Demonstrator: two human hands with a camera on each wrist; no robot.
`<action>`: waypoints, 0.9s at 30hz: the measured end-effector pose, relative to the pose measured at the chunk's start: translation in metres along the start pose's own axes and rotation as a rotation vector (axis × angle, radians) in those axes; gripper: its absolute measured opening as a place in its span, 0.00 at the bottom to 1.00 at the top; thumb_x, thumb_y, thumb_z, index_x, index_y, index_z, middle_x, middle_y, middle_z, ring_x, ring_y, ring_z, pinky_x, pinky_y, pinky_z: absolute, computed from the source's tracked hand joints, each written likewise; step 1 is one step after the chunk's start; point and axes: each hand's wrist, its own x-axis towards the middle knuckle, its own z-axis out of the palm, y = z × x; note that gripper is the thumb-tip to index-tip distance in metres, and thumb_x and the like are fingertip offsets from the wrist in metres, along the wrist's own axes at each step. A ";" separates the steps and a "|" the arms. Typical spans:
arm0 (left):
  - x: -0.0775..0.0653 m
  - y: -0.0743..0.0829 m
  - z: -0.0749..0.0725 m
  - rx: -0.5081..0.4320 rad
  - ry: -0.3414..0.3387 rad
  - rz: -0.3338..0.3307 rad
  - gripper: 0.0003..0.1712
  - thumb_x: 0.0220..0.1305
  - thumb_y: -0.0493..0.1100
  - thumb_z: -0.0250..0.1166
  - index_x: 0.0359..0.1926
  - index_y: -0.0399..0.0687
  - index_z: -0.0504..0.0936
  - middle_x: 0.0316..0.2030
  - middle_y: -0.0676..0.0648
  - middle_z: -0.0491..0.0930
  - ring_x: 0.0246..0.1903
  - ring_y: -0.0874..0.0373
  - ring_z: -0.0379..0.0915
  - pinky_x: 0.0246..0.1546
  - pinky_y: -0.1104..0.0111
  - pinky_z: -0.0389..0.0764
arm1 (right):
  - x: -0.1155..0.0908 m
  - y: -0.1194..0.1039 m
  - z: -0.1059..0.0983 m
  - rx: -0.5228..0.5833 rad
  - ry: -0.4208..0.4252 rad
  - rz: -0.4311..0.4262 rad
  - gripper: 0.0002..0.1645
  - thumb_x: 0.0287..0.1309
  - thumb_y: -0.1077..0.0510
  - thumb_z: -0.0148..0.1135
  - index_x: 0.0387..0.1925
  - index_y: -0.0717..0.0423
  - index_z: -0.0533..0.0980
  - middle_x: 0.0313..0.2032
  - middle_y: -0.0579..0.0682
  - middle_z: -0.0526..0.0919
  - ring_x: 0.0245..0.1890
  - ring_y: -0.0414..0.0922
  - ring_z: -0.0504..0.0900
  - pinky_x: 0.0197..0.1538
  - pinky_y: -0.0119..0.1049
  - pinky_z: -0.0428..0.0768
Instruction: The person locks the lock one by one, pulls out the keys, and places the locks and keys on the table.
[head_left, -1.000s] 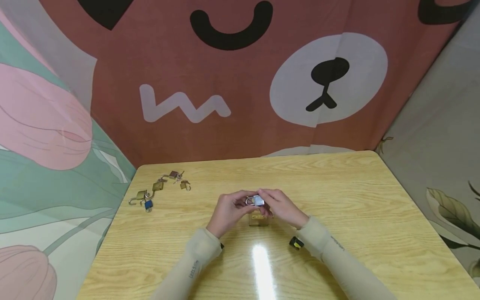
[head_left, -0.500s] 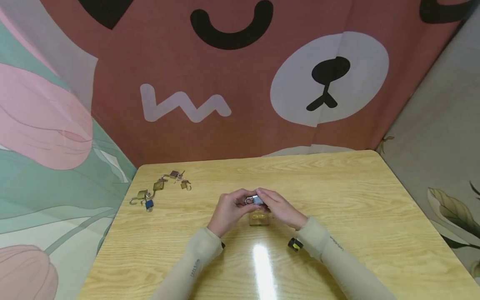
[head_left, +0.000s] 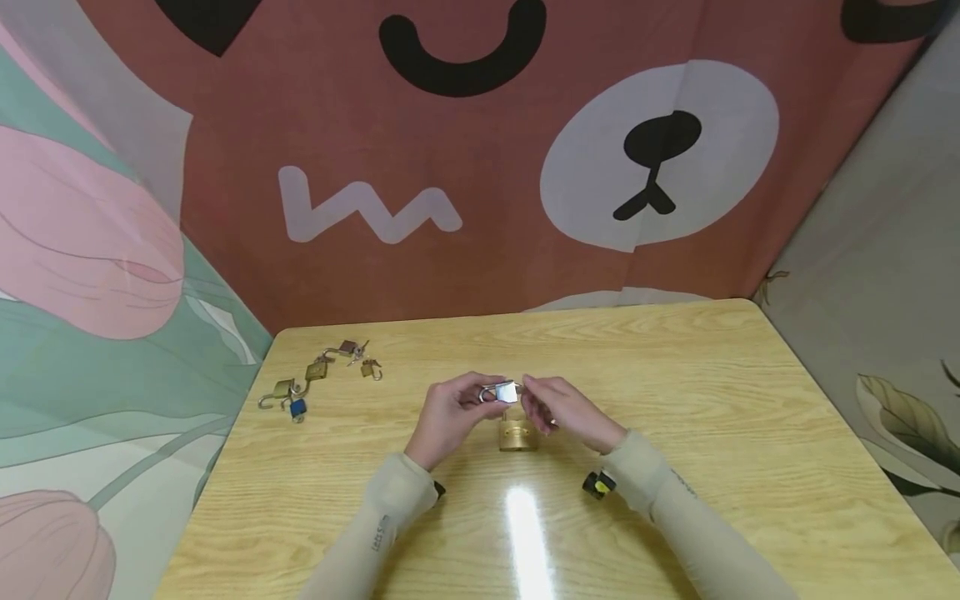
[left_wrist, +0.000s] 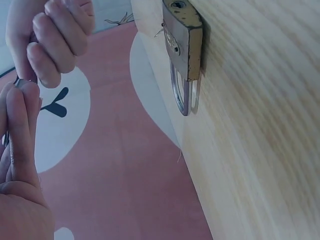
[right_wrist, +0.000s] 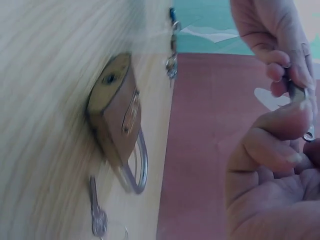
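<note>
Short of the desk's far edge point(head_left: 615, 318), likely unlocking, my left hand point(head_left: 445, 419) pinches the silver padlock point(head_left: 507, 392), right hand point(head_left: 576, 412) apparently its key point(right_wrist: 309, 134): align next.

A reddish printed cloth point(head_left: 360, 283) hangs behind the wooden table point(head_left: 675, 392).

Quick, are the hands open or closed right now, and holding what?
Left hand: closed, holding the small silver padlock.
Right hand: closed, fingers curled, pinching a small metal piece, perhaps a key.

2 beige sleeves point(head_left: 686, 518) bear small dark lettering point(head_left: 381, 533)
</note>
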 end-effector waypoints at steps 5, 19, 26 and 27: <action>-0.001 -0.001 0.000 -0.002 -0.011 -0.017 0.17 0.55 0.32 0.71 0.48 0.38 0.84 0.33 0.36 0.88 0.27 0.49 0.84 0.32 0.58 0.89 | -0.001 -0.003 0.001 0.079 -0.023 0.016 0.28 0.78 0.46 0.36 0.26 0.56 0.70 0.18 0.43 0.71 0.15 0.38 0.68 0.19 0.26 0.65; -0.001 -0.001 -0.002 0.011 -0.042 -0.046 0.17 0.56 0.34 0.71 0.49 0.42 0.84 0.33 0.39 0.88 0.28 0.50 0.84 0.31 0.66 0.89 | -0.005 0.000 -0.006 -0.034 -0.016 -0.149 0.15 0.75 0.56 0.47 0.35 0.62 0.73 0.20 0.56 0.74 0.17 0.43 0.74 0.18 0.33 0.75; -0.001 0.000 -0.004 -0.008 -0.044 -0.059 0.18 0.56 0.34 0.70 0.50 0.39 0.84 0.34 0.37 0.88 0.29 0.47 0.84 0.32 0.65 0.89 | -0.004 -0.001 -0.006 -0.122 0.063 -0.156 0.12 0.72 0.55 0.53 0.35 0.57 0.78 0.23 0.68 0.78 0.21 0.63 0.78 0.22 0.54 0.83; -0.001 0.000 -0.004 -0.011 -0.045 -0.062 0.18 0.56 0.34 0.70 0.50 0.39 0.83 0.34 0.37 0.88 0.29 0.46 0.84 0.32 0.65 0.89 | -0.004 -0.001 -0.006 -0.119 0.066 -0.152 0.12 0.72 0.56 0.53 0.35 0.57 0.78 0.24 0.69 0.78 0.22 0.66 0.77 0.24 0.58 0.82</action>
